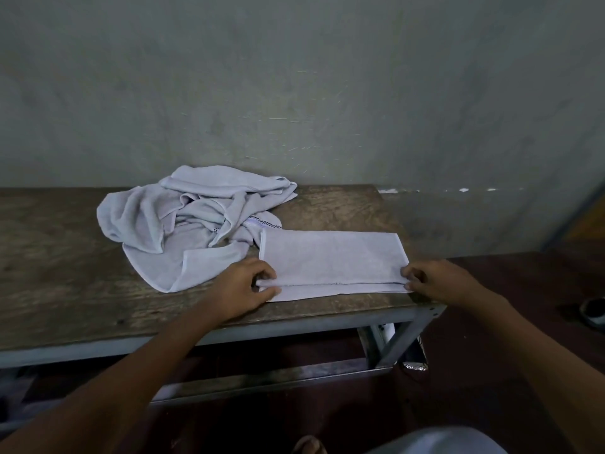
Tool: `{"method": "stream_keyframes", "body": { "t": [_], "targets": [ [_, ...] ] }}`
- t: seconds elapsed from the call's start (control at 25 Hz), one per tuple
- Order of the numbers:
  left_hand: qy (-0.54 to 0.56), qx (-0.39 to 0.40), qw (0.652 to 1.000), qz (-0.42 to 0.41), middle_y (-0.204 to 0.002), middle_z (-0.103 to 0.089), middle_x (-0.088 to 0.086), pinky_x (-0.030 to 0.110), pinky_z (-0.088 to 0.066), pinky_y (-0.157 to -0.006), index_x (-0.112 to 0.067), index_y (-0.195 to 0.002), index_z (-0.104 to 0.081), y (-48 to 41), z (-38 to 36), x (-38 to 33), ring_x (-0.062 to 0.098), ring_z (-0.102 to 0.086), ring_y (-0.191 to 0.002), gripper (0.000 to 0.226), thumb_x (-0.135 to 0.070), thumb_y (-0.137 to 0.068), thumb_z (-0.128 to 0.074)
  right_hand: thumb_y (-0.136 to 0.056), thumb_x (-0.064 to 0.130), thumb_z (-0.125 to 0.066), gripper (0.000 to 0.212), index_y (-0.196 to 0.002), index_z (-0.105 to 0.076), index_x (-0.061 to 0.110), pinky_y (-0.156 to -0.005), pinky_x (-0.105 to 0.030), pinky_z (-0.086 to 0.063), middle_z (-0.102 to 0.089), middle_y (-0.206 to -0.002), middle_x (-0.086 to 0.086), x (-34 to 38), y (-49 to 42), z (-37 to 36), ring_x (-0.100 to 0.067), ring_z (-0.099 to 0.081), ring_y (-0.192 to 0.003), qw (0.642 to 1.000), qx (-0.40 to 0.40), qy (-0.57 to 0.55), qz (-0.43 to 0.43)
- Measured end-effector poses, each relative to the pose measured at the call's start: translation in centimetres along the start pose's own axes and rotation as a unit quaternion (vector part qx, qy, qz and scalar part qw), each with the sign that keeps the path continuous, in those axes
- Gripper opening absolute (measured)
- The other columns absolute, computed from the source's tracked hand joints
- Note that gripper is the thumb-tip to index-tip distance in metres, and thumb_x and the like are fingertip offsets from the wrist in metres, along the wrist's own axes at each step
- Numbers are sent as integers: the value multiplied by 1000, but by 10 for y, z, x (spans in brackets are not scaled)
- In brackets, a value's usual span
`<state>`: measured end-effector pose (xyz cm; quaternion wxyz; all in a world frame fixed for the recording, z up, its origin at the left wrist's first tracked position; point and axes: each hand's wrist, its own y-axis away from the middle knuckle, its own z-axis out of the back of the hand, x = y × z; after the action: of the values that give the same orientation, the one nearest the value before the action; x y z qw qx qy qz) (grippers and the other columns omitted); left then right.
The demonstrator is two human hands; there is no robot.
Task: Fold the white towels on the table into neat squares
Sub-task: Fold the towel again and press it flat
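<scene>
A white towel (330,257) lies folded into a long rectangle at the right end of the wooden table (65,273). Its upper layer stops a little short of the near edge, so a strip of the lower layer shows. My left hand (244,285) pinches the near left corner of the upper layer. My right hand (435,280) pinches the near right corner, at the table's right edge. A crumpled heap of white towels (183,221) sits behind and to the left, touching the folded towel's far left corner.
A grey wall (294,93) stands right behind the table. The table's metal frame and leg (396,342) show below its right end. On the dark red floor at the far right lies a dark round object (594,311).
</scene>
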<state>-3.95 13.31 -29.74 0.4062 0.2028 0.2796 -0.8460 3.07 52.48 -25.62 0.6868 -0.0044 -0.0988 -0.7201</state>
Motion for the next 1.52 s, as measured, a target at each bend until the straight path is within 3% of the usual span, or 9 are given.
{"method": "stream_keyframes", "body": {
  "t": [0.16,0.32,0.44,0.56,0.72,0.88,1.04,1.24,1.52],
  "targets": [
    [-101,40,994,-17,-85,-63,-8,26,-45,-70,-20,-90,-67,-16,5,-8,8,-55,-79,10,-29,-84,-66,-90,31,-57,12,-99,-64,26,-72,-33,-48,-67,-100,2,1,-7,2,-20,-61,-89,999,-20,34,9],
    [-70,2,998,-4,-74,-60,-8,30,-44,-60,-22,-88,-54,-15,7,-9,9,-55,-66,9,-30,-90,-58,-91,30,-56,5,-91,-60,34,-70,-37,-50,-66,-88,2,-4,-6,1,-18,-59,-75,999,-12,-32,-3],
    [-74,18,996,-55,-72,-54,-14,27,-40,-60,-22,-87,-54,-3,5,-6,-1,-49,-64,6,-26,-90,-56,-91,26,-57,24,-75,-48,41,-70,-37,-49,-63,-82,5,-7,1,-1,-18,-60,-75,998,-25,-61,12],
    [-79,29,993,-86,-82,-51,-20,18,-36,-69,-23,-91,-59,4,3,0,-5,-45,-74,18,-39,-85,-57,-86,23,-65,10,-91,-63,32,-79,-33,-50,-68,-93,4,-12,5,0,-16,-63,-86,995,-10,-93,27],
    [-55,75,992,-82,-93,-62,-14,9,-37,-79,-21,-98,-67,4,5,7,-4,-49,-88,36,-50,-76,-65,-76,23,-77,23,-98,-69,20,-77,-22,-44,-67,-92,6,-12,4,2,-12,-61,-85,996,11,-75,51],
    [-49,89,992,-71,-94,-59,-15,12,-39,-78,-20,-101,-67,-5,12,7,-8,-49,-87,23,-35,-86,-60,-87,23,-66,17,-102,-72,19,-85,-33,-49,-72,-101,4,-13,0,4,-12,-63,-89,996,4,-73,48],
    [-116,135,979,-101,-96,-52,-10,19,-38,-82,-18,-110,-62,-12,15,2,5,-47,-93,30,-35,-91,-47,-94,22,-53,21,-109,-67,15,-67,-22,-45,-68,-96,2,-11,-7,5,-7,-58,-72,998,2,-50,33],
    [-154,28,981,-113,-89,-57,1,32,-45,-74,-13,-97,-63,-34,28,-6,18,-53,-83,38,-38,-87,-36,-96,25,-47,12,-97,-58,20,-67,-40,-53,-63,-83,-2,-8,-10,15,-18,-60,-71,989,-104,-103,-1],
    [-227,-28,954,-193,-85,-58,1,30,-33,-69,-18,-91,-53,-7,-1,11,19,-51,-77,8,-23,-86,-49,-85,22,-62,8,-91,-57,21,-64,-31,-42,-57,-89,5,-7,15,-7,-20,-57,-80,995,-90,-18,28]
  ]
}}
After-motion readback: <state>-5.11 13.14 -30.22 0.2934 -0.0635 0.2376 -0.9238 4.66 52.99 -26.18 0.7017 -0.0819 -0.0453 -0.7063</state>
